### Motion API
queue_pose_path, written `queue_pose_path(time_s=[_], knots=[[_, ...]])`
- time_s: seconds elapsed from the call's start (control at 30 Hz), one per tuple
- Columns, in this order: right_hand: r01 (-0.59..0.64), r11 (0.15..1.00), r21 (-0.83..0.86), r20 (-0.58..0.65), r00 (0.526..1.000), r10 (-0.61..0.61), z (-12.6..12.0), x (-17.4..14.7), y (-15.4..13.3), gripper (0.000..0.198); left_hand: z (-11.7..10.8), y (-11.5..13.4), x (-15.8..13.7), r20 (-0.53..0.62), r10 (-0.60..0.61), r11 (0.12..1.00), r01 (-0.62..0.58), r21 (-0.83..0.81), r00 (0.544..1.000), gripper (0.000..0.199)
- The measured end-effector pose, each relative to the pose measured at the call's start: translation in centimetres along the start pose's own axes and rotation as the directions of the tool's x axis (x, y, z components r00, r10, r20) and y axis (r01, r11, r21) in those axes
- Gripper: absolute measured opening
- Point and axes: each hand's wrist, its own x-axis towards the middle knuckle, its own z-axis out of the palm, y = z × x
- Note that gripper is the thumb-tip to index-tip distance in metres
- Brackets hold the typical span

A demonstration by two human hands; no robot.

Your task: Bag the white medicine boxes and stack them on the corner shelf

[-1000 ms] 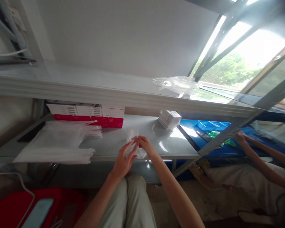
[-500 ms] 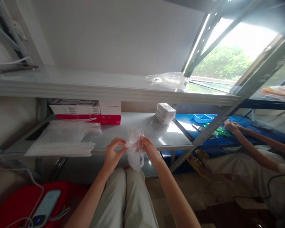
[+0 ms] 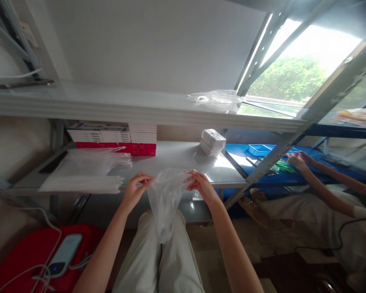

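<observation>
A clear plastic bag (image 3: 166, 199) hangs spread between my two hands, above my knees and in front of the shelf's edge. My left hand (image 3: 137, 188) pinches its upper left side. At the upper right, the fingers of my right hand (image 3: 200, 184) are closed on the bag's rim. To the left on the grey shelf (image 3: 171, 158) lies a pile of flat clear plastic bags (image 3: 82, 171). Behind the pile stand stacked white and red boxes (image 3: 114, 140). A small stack of white boxes in clear wrap (image 3: 212, 142) stands farther right.
Above is an upper shelf (image 3: 125, 103) with a crumpled clear bag (image 3: 216, 99). A slanted metal post (image 3: 274, 162) stands at right. Beyond it, another person's hands (image 3: 297, 159) work at a blue table (image 3: 338, 167). A power bank (image 3: 64, 254) with cables lies on a red surface lower left.
My hands have moved apart, the left one leftward and the right one slightly rightward. The bunched bag is now stretched wide and hangs lower between them.
</observation>
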Motion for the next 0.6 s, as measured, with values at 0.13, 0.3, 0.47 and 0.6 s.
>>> queue_pose_path(time_s=[0.13,0.3,0.47,0.6], knots=[[0.009,1.000,0.029,-0.025,1.000,-0.008,-0.3,0.0,0.4,0.035,-0.1,0.2,-0.5,0.236,0.060,0.996,-0.043,-0.075,0.970,0.030],[0.032,0.992,0.125,-0.032,0.999,-0.028,0.5,0.0,1.1,0.033,1.9,-0.8,-1.3,0.294,0.042,0.978,0.021,-0.208,0.955,0.035],[0.034,0.962,0.270,-0.050,0.999,-0.021,1.0,0.2,2.2,0.027,3.6,-2.0,-2.0,0.279,0.044,0.978,0.016,-0.209,0.959,0.054],[-0.019,0.904,0.427,-0.080,0.995,0.059,1.4,0.4,3.1,0.020,4.6,-1.8,-2.5,0.241,0.079,0.992,-0.053,-0.112,0.967,0.040]])
